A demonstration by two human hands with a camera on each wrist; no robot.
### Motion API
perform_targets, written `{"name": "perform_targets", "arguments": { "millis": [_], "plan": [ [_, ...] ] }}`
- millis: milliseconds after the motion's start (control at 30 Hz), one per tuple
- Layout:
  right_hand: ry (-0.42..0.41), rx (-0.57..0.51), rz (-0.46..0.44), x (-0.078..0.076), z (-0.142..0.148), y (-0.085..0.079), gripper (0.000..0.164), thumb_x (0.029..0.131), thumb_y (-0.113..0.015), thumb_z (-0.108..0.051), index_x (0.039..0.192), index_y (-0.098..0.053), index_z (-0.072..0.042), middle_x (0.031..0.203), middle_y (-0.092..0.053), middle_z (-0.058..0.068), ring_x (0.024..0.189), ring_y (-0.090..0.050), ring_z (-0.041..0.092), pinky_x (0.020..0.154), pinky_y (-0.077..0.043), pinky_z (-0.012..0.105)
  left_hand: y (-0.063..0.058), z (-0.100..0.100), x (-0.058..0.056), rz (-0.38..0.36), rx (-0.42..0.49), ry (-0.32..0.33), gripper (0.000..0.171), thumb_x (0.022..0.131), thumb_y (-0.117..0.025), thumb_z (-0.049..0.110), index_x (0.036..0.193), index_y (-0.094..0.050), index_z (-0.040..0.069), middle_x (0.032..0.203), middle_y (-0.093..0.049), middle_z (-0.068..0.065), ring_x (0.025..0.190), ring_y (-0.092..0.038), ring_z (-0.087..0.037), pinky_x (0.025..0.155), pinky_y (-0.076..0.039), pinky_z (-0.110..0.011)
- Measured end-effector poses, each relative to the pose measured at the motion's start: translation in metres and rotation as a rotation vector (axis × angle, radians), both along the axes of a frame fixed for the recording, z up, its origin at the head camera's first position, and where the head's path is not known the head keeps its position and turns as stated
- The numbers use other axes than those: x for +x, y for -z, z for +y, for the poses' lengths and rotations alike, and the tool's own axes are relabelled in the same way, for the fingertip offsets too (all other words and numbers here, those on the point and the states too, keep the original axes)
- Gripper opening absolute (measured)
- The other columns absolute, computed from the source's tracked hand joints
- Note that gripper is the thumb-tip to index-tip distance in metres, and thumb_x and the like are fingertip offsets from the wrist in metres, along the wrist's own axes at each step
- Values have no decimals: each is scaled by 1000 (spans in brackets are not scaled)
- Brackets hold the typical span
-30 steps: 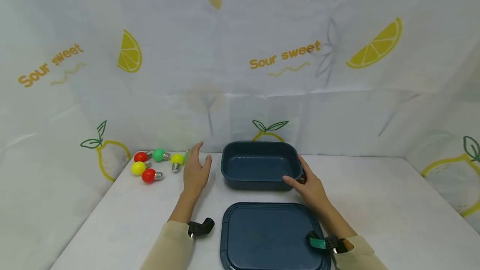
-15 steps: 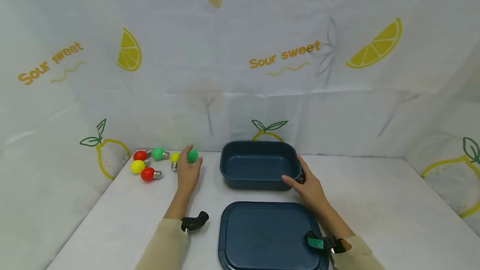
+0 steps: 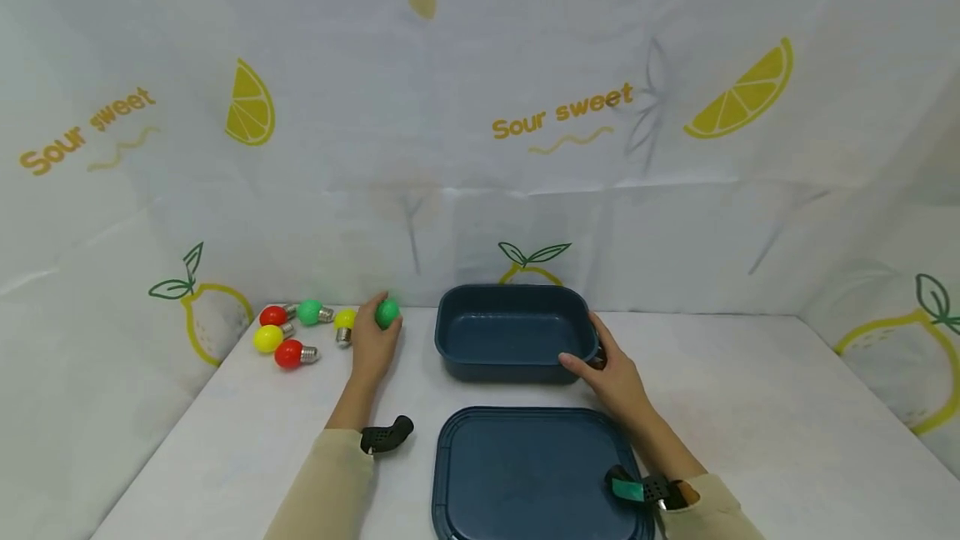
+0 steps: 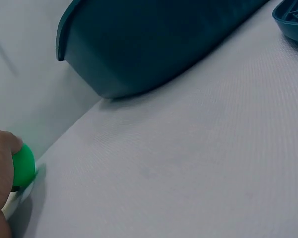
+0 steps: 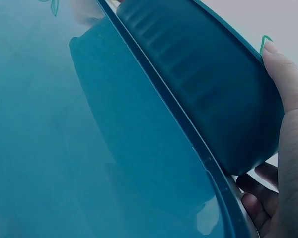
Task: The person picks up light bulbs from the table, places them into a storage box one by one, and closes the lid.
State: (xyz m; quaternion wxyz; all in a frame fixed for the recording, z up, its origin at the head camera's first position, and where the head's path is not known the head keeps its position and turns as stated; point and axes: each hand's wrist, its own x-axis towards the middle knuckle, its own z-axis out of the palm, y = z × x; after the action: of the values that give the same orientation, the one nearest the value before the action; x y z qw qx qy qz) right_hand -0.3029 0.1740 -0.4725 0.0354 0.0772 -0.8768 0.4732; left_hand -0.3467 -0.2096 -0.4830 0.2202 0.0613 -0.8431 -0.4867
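My left hand (image 3: pixel 372 344) has its fingers and thumb around a green light bulb (image 3: pixel 387 313) at the back of the table. The bulb's round green end shows in the left wrist view too, beside a finger; its base is hidden by the hand. A dark blue rectangular box (image 3: pixel 502 373), open at the top, stands right of it. At the box's right front corner my right hand (image 3: pixel 618 377) grips it. In the right wrist view the thumb (image 5: pixel 283 74) lies on the rim, and the other fingers are by the lower corner. No contents show inside the box.
Left of the hand lie a yellow bulb (image 3: pixel 345 320), a green bulb (image 3: pixel 309 312), another yellow bulb (image 3: pixel 267 339) and two red bulbs, one nearer the front (image 3: pixel 288 355). A dark blue lid (image 3: pixel 536 465) lies before the box, under the right wrist. A printed curtain (image 3: pixel 450 223) rises behind the table.
My left hand has moved left and onto the green bulb; its fingers now close around it. The right hand keeps its hold on the box. The whole view has shifted slightly.
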Motion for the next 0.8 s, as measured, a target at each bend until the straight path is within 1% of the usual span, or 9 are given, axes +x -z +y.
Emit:
{"name": "perform_targets", "arguments": {
  "millis": [133,333,433,567,667,800],
  "plan": [
    [7,0,6,0,0,0,92,94,-68,-47,164,-12,-27,162,-34,22,138,-51,43,100,-54,52,-2,1,1,10,-4,13,47,98,-64,12,142,-54,1,144,-52,-22,140,-46,-38,120,-36,-53],
    [11,32,21,-1,-1,1,93,93,-68,-47,164,-12,-25,161,-35,24,137,-51,45,105,-50,57,-3,0,3,26,-43,18,43,95,-68,14,135,-61,-2,143,-55,-22,140,-47,-39,120,-36,-52],
    [15,37,16,-2,-2,1,93,93,-68,-48,164,-12,-26,161,-36,23,136,-52,44,105,-50,57,-3,-1,4,21,-39,28,41,94,-71,15,132,-64,0,141,-59,-20,138,-51,-37,118,-40,-50],
    [18,40,15,-3,-2,2,93,93,-68,-49,164,-12,-28,162,-35,22,136,-52,43,105,-50,56,-2,-1,5,-3,-42,47,40,92,-74,18,129,-66,5,136,-63,-18,129,-58,-34,111,-48,-49],
    [15,37,16,-3,-1,2,93,93,-68,-49,164,-11,-28,162,-35,22,136,-52,43,103,-51,55,-1,1,6,-21,-44,60,42,91,-76,21,129,-67,7,134,-63,-18,124,-59,-33,106,-51,-49],
    [10,29,15,-2,-1,3,93,94,-68,-48,164,-11,-27,162,-35,22,135,-53,43,100,-54,53,-1,3,6,-31,-42,73,45,88,-79,21,128,-67,7,134,-63,-18,123,-59,-32,104,-52,-48]
  ]
}}
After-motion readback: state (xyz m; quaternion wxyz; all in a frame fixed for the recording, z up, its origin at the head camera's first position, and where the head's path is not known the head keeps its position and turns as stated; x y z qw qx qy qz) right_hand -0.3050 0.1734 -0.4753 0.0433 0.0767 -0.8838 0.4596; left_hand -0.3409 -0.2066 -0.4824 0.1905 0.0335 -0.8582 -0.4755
